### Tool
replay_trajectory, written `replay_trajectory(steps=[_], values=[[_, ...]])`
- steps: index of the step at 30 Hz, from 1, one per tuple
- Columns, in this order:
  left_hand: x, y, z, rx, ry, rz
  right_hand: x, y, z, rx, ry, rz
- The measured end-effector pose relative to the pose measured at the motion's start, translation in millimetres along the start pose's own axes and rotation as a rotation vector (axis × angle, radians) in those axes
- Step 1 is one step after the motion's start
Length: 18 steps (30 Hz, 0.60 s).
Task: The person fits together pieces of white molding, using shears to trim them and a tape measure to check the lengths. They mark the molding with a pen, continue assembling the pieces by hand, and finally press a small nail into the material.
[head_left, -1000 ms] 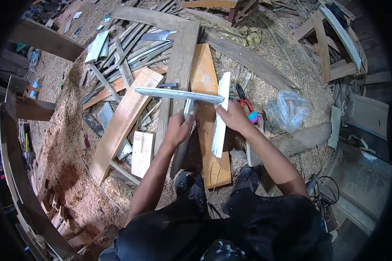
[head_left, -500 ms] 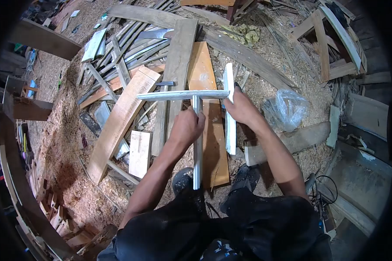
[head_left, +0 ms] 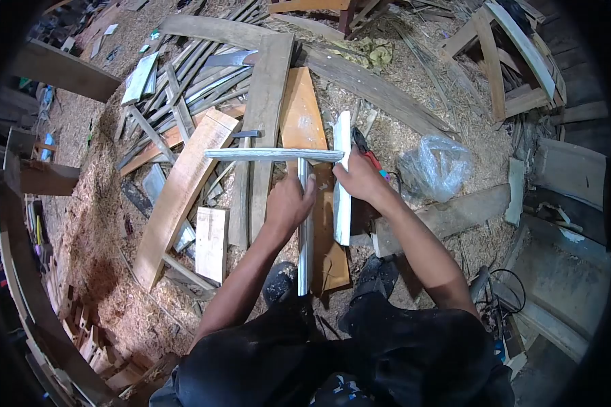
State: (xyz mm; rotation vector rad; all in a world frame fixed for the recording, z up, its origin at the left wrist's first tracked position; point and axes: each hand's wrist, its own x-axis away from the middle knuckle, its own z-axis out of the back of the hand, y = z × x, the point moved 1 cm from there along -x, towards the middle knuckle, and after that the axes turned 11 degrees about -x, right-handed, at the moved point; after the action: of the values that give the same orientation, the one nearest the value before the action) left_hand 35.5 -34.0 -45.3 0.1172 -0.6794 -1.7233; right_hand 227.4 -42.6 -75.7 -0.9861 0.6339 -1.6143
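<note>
The person's left hand (head_left: pixel 289 203) has its grip wrapped around a whitish wooden strip (head_left: pixel 305 258) that runs back toward the feet, just below where its far end meets a grooved crosswise strip (head_left: pixel 258 154), the two forming a T. The right hand (head_left: pixel 362 179) has its grip closed on a white-painted strip (head_left: pixel 341 217), at the right end of the crosswise one; whether it takes in both cannot be told. All three are in front of the person, over an orange-brown board (head_left: pixel 300 115). Just beyond the right hand is a partly hidden red-and-black hand tool (head_left: pixel 360 140), and farther right lies a clear plastic bag (head_left: pixel 442 168)
</note>
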Motion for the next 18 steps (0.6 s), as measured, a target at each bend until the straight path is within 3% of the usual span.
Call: replay_trajectory(steps=[2,5,8,15,18], values=[[2,7,10,0.132,0.007,0.029,2,-5,0,-0.037,0.018,0.050],[-1,-9,-11,0.446,0.194,-0.129,7,-19,8,0.001,-0.008,-0.085],[3,-10,-30,0.392,0.187,-0.133,10,-28,6,0.041,0.002,-0.098],[5,-8,-28,0.285,0.208,-0.192,8,-8,-11,0.017,0.017,0.082],[7,-14,-17,0.399,0.033,-0.089,9,-12,-12,0.020,-0.016,0.025]])
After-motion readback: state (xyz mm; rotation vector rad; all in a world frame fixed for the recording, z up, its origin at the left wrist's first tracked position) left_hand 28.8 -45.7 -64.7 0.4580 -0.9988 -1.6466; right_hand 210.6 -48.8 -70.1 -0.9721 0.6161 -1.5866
